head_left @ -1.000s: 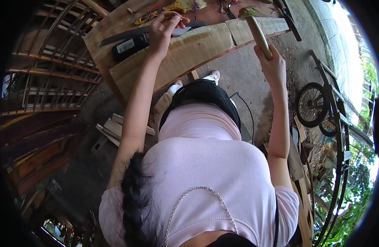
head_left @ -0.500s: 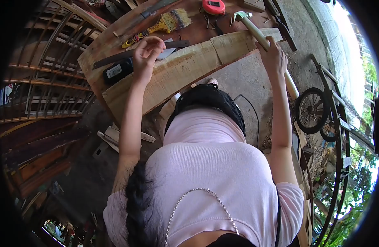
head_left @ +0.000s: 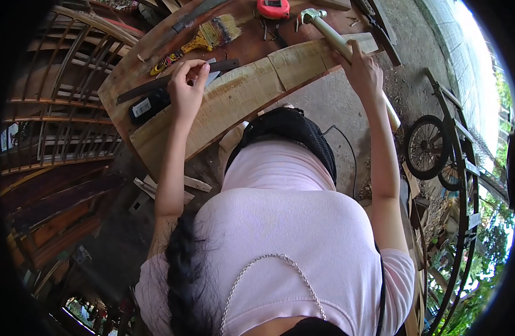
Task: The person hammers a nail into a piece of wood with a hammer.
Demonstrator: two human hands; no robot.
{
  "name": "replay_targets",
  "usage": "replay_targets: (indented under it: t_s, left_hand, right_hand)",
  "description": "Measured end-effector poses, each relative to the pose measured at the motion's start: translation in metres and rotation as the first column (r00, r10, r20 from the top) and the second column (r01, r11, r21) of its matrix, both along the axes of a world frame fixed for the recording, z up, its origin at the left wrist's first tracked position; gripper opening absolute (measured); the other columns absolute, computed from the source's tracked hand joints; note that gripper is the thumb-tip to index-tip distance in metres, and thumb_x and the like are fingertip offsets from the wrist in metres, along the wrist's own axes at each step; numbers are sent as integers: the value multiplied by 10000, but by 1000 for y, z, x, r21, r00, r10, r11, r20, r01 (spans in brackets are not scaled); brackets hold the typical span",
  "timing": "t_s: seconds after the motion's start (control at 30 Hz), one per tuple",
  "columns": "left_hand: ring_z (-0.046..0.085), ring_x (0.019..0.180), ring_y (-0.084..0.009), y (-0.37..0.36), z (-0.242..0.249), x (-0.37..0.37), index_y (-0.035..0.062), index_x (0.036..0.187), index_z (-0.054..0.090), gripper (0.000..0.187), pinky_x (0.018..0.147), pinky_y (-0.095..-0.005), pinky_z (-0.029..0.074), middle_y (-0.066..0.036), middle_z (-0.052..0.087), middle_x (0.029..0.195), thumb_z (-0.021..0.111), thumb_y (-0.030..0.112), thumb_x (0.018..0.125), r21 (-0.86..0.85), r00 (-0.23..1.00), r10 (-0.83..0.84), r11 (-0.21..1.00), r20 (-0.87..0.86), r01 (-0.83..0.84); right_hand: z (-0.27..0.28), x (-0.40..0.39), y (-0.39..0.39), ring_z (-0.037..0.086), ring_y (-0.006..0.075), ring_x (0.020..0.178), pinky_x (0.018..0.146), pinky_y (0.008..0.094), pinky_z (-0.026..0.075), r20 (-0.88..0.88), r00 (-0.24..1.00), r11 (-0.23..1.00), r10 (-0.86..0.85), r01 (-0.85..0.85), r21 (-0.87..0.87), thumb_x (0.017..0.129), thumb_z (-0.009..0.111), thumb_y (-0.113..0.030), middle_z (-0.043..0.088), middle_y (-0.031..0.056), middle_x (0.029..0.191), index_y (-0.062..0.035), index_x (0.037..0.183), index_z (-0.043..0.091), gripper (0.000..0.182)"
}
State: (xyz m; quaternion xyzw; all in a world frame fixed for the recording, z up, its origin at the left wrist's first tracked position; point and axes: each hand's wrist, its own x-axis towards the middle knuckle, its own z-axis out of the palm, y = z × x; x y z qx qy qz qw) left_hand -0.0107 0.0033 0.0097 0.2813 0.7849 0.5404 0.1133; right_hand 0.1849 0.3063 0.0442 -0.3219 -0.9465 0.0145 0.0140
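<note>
My right hand [head_left: 362, 71] is wrapped round the wooden handle of a claw hammer [head_left: 331, 37]. Its metal head points away from me, over the far edge of a long wooden board [head_left: 240, 92]. My left hand [head_left: 186, 89] is above the left part of that board, thumb and forefinger pinched together. Whatever may be between those fingertips is too small to make out. Just beyond the left hand lie a dark flat blade [head_left: 142, 89] and a black object with a barcode label [head_left: 149, 106].
A yellow-handled paintbrush [head_left: 207, 38], a red tape measure [head_left: 273, 8] and several loose nails [head_left: 264, 29] lie on the wooden worktop [head_left: 118, 84]. Wooden lattice frames [head_left: 67, 95] stand at left. A spoked wheel [head_left: 427, 147] on a metal frame is at right.
The view has shifted, moving the worktop slightly left in the picture. My left thumb and forefinger have come together, and that hand sits a little lower. My right hand still grips the hammer.
</note>
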Motion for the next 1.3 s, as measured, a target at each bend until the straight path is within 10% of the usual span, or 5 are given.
replay_targets:
  t_s: [0.07, 0.73, 0.9, 1.07, 1.3]
  left_hand:
    - [510, 641, -140, 4, -2, 4, 107, 976, 637, 180, 564, -274, 436, 3, 580, 789, 668, 142, 802, -186, 938, 4, 980, -345, -72]
    - [576, 996, -303, -43, 57, -107, 93, 1017, 636, 360, 826, -380, 461, -100, 610, 1074, 543, 413, 883, -485, 847, -61, 840, -529, -242]
    - [508, 1123, -321, -12, 13, -103, 121, 1202, 537, 596, 929, -450, 394, -152, 563, 1189, 563, 560, 800, -717, 787, -121, 512, -605, -473]
    - [590, 969, -359, -18, 25, -116, 40, 1000, 645, 414, 831, -406, 457, -184, 640, 998, 720, 353, 740, -598, 882, -16, 740, -471, -307]
    - [592, 819, -96, 3, 92, -112, -19, 949, 670, 322, 769, -230, 449, -42, 670, 887, 799, 147, 705, -14, 959, 115, 992, -258, -123]
  right_hand:
    - [4, -1, -3, 660, 338, 783, 632, 444, 523, 6, 1000, 1000, -9, 9, -6, 879, 495, -503, 663, 161, 810, -109, 1117, 475, 461]
    - [-6, -3, -14, 638, 333, 875, 683, 438, 510, -119, 987, 991, -109, 98, -94, 885, 491, -462, 641, 105, 974, -132, 1110, 493, 400]
    - [-7, -1, -15, 638, 331, 870, 684, 438, 512, -152, 980, 988, -125, 109, -109, 881, 498, -457, 640, 110, 960, -120, 1102, 495, 403]
    - [-5, -2, -15, 640, 329, 852, 686, 441, 512, -145, 980, 981, -135, 112, -156, 881, 500, -456, 631, 107, 943, -117, 1112, 495, 411]
    - [-5, -1, -13, 642, 339, 834, 680, 437, 517, -165, 980, 983, -108, 81, -165, 879, 510, -448, 629, 114, 935, -105, 1107, 496, 412]
